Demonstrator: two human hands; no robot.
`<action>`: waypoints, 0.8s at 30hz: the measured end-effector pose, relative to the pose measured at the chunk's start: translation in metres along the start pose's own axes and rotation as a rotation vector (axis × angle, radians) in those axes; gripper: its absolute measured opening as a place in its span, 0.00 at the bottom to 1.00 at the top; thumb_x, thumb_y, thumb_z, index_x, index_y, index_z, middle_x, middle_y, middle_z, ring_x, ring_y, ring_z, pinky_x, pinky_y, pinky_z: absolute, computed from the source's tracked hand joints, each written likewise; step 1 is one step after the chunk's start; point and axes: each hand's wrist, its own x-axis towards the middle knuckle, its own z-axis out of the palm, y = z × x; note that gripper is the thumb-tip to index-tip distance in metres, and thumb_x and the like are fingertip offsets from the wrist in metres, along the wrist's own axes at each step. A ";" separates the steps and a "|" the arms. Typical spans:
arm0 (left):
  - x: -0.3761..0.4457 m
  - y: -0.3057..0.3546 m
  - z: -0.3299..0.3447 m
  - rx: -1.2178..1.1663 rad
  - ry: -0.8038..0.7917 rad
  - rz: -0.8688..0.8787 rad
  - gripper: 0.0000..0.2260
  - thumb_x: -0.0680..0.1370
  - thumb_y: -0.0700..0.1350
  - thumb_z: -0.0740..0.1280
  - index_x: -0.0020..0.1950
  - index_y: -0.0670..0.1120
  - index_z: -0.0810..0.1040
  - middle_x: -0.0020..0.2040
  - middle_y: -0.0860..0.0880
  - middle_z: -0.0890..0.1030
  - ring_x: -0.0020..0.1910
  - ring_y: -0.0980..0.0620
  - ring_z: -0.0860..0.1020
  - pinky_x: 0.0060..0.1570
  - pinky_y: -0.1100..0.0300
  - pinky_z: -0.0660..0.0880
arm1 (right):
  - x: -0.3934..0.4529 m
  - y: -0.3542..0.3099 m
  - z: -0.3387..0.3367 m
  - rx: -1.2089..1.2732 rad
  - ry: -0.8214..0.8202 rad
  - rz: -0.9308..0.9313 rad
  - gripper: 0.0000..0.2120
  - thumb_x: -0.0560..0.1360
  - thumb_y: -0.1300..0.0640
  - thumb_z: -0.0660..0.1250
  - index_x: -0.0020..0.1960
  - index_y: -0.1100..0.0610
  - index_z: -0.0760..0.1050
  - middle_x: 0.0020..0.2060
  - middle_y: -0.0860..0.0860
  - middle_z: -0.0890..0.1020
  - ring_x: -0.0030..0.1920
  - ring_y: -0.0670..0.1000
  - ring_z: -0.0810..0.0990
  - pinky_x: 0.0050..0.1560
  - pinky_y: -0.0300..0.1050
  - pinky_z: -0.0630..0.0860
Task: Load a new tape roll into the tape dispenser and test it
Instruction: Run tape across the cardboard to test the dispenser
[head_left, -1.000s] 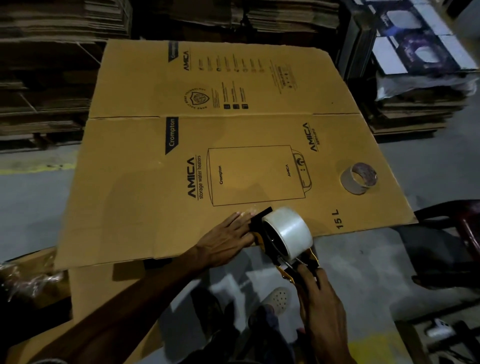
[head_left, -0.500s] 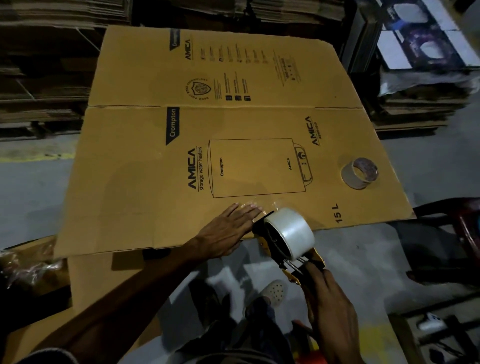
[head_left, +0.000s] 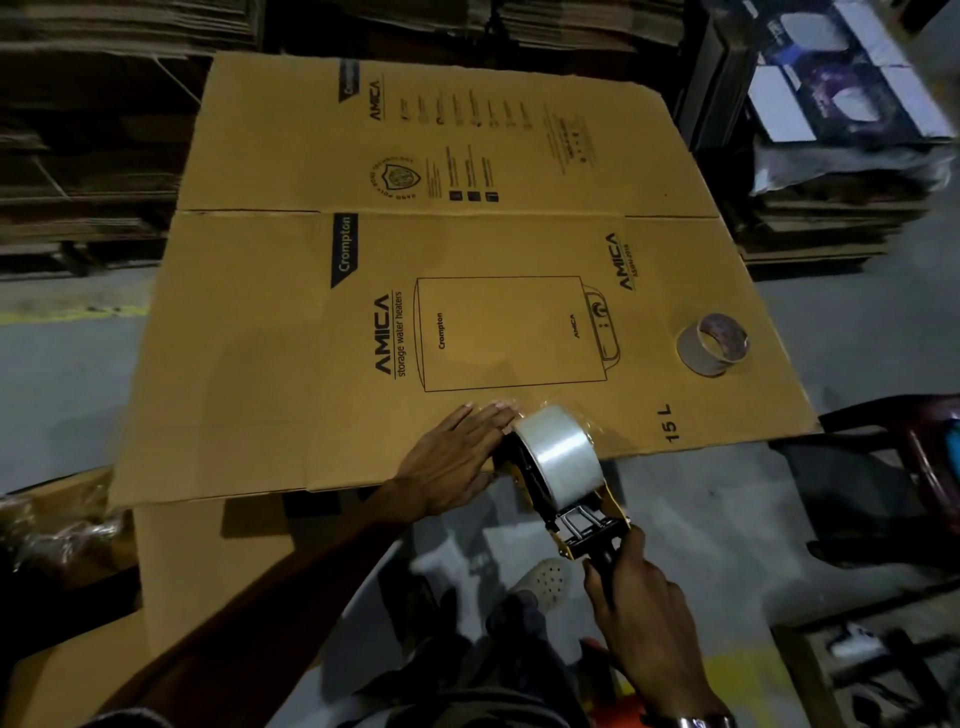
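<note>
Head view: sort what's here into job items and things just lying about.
In use:
tape dispenser, gripped by right hand
clear tape roll mounted on it
flattened carton, pressed by left hand

Lying about:
empty tape core on the carton
stacked cardboard behind
chair

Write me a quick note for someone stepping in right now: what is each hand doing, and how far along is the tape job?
Left hand: flat on the flattened carton, by its near edge.
Right hand: gripping the tape dispenser handle.
New clear tape roll: already mounted; dispenser head at the carton's near edge beside the left fingers.
Empty core: lying on the carton, far right.
Done: loading.
Left: finish the test strip, cut it, check that it sticks.
</note>
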 end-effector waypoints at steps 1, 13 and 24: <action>0.001 0.000 -0.001 -0.010 -0.007 -0.036 0.33 0.78 0.59 0.55 0.78 0.42 0.57 0.81 0.47 0.50 0.80 0.50 0.48 0.78 0.49 0.49 | 0.000 -0.001 0.002 -0.005 0.007 0.003 0.18 0.81 0.44 0.57 0.63 0.49 0.54 0.54 0.53 0.83 0.52 0.58 0.82 0.50 0.52 0.77; 0.008 0.003 0.003 0.268 -0.036 -0.086 0.32 0.74 0.62 0.65 0.69 0.43 0.63 0.81 0.42 0.47 0.79 0.42 0.48 0.74 0.39 0.53 | -0.005 0.001 0.030 0.077 -0.018 0.097 0.21 0.80 0.41 0.55 0.64 0.52 0.53 0.51 0.56 0.82 0.53 0.62 0.80 0.52 0.53 0.74; 0.007 0.003 0.000 0.268 -0.063 -0.101 0.34 0.76 0.61 0.62 0.76 0.44 0.59 0.81 0.42 0.44 0.80 0.43 0.44 0.74 0.38 0.52 | -0.004 -0.003 0.004 0.005 -0.021 0.024 0.19 0.80 0.39 0.54 0.62 0.49 0.52 0.53 0.55 0.82 0.54 0.61 0.80 0.50 0.51 0.75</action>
